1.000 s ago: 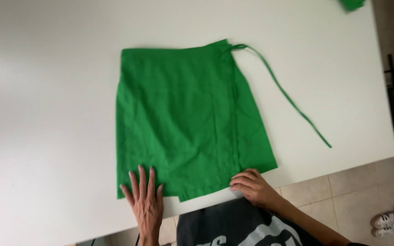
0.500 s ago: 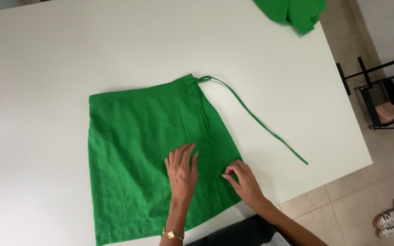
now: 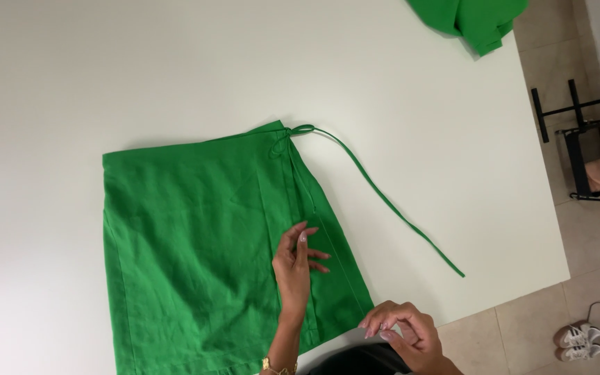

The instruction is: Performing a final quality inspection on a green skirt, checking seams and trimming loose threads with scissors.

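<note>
Resting flat and open, your left hand (image 3: 296, 267) lies on the green skirt (image 3: 210, 250), which is spread near the table's (image 3: 105, 69) front edge. Your right hand (image 3: 407, 333) hovers off that edge, fingers loosely curled, holding nothing.

One green skirt (image 3: 203, 257), one more green garment (image 3: 473, 17), one table (image 3: 140, 62), two hands (image 3: 293, 267).

Home: white table (image 3: 453, 173), tiled floor (image 3: 522, 333), sneakers (image 3: 578, 337)

A second green garment (image 3: 473, 19) lies at the white table's (image 3: 175, 62) far corner; sneakers (image 3: 578, 336) sit on the tiled floor.
</note>
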